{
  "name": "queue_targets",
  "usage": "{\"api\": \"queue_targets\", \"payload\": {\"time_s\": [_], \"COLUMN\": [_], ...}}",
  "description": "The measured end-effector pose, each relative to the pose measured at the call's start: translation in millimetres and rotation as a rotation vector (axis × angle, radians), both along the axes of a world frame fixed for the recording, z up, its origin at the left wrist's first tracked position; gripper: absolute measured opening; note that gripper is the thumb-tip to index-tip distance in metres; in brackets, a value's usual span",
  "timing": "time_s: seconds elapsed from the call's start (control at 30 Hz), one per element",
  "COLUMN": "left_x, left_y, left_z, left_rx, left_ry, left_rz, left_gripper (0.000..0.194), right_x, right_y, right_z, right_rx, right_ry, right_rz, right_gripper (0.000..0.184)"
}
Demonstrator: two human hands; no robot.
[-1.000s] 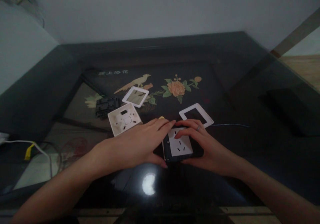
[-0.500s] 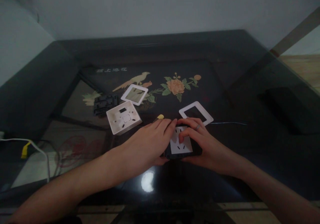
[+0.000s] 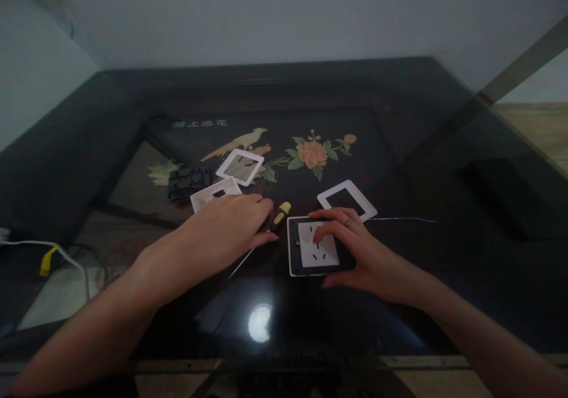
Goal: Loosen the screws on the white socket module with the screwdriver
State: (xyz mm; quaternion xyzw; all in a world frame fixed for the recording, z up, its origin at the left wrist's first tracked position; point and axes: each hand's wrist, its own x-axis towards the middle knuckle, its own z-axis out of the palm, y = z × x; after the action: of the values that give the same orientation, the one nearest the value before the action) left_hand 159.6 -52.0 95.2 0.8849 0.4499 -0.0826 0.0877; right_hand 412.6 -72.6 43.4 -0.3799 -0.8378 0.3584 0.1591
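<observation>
The wall socket (image 3: 326, 261), a white slotted panel on a black frame with a pale rim beneath, lies near the table's front. My right hand (image 3: 355, 249) grips it from the right, one finger bent onto the panel and the thumb at its lower edge. My left hand (image 3: 222, 226) hovers around a screwdriver (image 3: 278, 216) with a black and yellow handle, fingers and thumb apart; the thumb crosses over the tool. Below the thumb the thin shaft shows. A white mounting box (image 3: 202, 198) is partly hidden behind my left hand.
Two white cover frames (image 3: 224, 172) lie on the table, the other cover frame (image 3: 367, 207) just beyond my right hand. A black socket part (image 3: 190, 184) sits at left. A white cable (image 3: 66, 257) with a yellow tag runs along the left side of the glossy table (image 3: 399, 339).
My left hand has left the socket and moved left to the screwdriver, baring the socket's left edge. My right hand stays on the socket.
</observation>
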Motion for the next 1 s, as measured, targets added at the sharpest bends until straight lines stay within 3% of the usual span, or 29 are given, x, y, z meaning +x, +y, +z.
{"api": "queue_targets", "payload": {"time_s": [0.13,0.2,0.3,0.37,0.47,0.6,0.73,0.9,1.0], "left_x": [11,15,14,13,18,37,43,29,25], "left_y": [0,1,6,7,0,-18,-22,-17,-20], "left_z": [-16.3,-21.4,-15.2,-4.6,7.3,1.7,-2.5,10.5,-6.0], "left_rx": [-0.006,0.011,0.011,0.069,0.173,0.18,0.266,0.466,0.413], "left_ry": [0.135,0.161,0.126,0.084,-0.066,-0.336,-0.478,-0.775,-0.855], "left_rz": [0.049,0.082,0.098,0.113,0.09,-0.135,-0.221,-0.104,-0.083], "left_gripper": [0.019,0.013,0.011,0.013,0.016,0.014,0.015,0.022,0.025], "right_x": [2,4,7,8,7,2,1,17,28], "right_y": [1,2,4,5,3,-3,-4,10,18], "right_z": [1.2,0.8,1.0,2.7,7.0,10.1,10.3,24.0,34.4], "right_rx": [0.041,0.095,0.158,0.116,-0.088,-0.293,-0.262,-0.284,-0.194], "right_ry": [0.029,0.08,0.207,0.323,0.524,0.697,0.793,1.027,1.059], "right_rz": [0.004,-0.061,-0.232,-0.355,-0.431,-0.339,-0.375,-0.593,-0.706], "right_gripper": [0.059,0.051,0.028,0.019,0.023,0.04,0.011,0.021,0.026]}}
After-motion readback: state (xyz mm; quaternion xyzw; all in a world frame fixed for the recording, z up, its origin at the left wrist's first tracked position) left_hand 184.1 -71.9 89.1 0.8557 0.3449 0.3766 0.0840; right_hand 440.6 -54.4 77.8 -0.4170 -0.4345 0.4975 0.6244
